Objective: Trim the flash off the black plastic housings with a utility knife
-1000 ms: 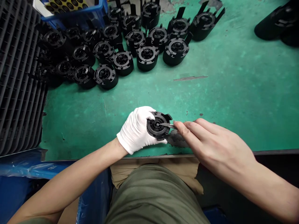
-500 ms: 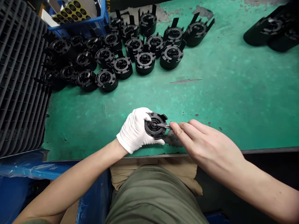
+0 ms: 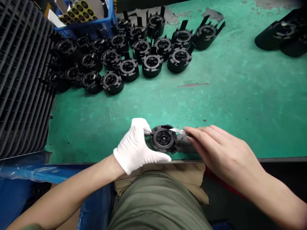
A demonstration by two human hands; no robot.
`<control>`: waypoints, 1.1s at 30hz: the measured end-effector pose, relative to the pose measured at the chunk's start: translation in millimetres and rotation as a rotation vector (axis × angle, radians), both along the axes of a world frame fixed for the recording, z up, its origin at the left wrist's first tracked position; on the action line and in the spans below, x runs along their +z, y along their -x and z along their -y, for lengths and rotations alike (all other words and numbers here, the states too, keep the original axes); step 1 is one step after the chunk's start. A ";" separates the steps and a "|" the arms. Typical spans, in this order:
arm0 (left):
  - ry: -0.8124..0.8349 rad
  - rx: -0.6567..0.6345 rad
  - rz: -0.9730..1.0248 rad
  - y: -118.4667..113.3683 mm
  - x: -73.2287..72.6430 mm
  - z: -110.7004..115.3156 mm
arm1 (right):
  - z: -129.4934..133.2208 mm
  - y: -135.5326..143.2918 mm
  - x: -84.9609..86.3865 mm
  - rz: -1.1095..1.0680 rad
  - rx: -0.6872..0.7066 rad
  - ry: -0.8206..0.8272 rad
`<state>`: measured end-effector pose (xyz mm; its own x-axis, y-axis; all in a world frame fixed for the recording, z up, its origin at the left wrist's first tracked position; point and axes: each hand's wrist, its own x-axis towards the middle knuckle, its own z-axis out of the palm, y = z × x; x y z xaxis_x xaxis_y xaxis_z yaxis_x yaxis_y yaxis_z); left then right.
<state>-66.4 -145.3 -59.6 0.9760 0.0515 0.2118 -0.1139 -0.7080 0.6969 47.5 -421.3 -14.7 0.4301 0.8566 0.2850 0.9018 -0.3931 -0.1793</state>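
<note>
Currently, a round black part (image 3: 163, 138) is resting near the front edge of a green work surface (image 3: 240, 95), its ribbed face turning upward. Above its upper right rim, a thin metal tool (image 3: 177, 130) is pointing leftward. The bare right hand (image 3: 223, 150) is pinching that tool, fingers clamping together on it. Curving around the part's left side, the white-gloved left hand (image 3: 134, 147) is holding thumb and fingers apart; whether a fingertip is touching the rim, one cannot tell. Farther back, similar black housings (image 3: 152, 65) are standing clustered near a blue bin (image 3: 105, 24).
</note>
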 end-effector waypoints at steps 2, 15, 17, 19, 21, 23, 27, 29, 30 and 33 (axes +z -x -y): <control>0.033 -0.178 0.064 -11.6 5.4 -15.5 | 0.3 1.8 -1.3 -0.032 0.013 -0.013; 0.073 -0.657 0.093 -68.4 -10.4 -18.0 | 10.0 9.1 -3.8 -0.045 0.036 0.049; 0.072 -0.661 0.097 -67.4 -11.0 -18.8 | 9.0 9.9 -2.6 -0.017 0.044 0.070; 0.063 -0.659 0.090 -66.9 -10.4 -19.6 | 6.4 11.3 -0.1 0.044 0.055 0.093; 0.051 -0.653 0.083 -66.8 -9.5 -19.7 | 3.2 13.3 3.7 0.116 0.062 0.119; 0.044 -0.649 0.086 -67.1 -9.1 -19.3 | 0.6 15.7 7.7 0.160 0.067 0.145; 0.057 -0.652 0.117 -68.3 -9.3 -17.5 | -0.8 20.2 12.4 0.184 0.073 0.173; 0.064 -0.655 0.118 -68.8 -9.5 -16.8 | -0.7 22.7 12.5 0.187 0.073 0.175; 0.067 -0.654 0.118 -69.0 -9.6 -16.6 | -0.8 24.2 12.1 0.186 0.077 0.173; 0.069 -0.663 0.121 -69.9 -9.9 -17.8 | -1.0 28.3 9.6 0.174 0.090 0.168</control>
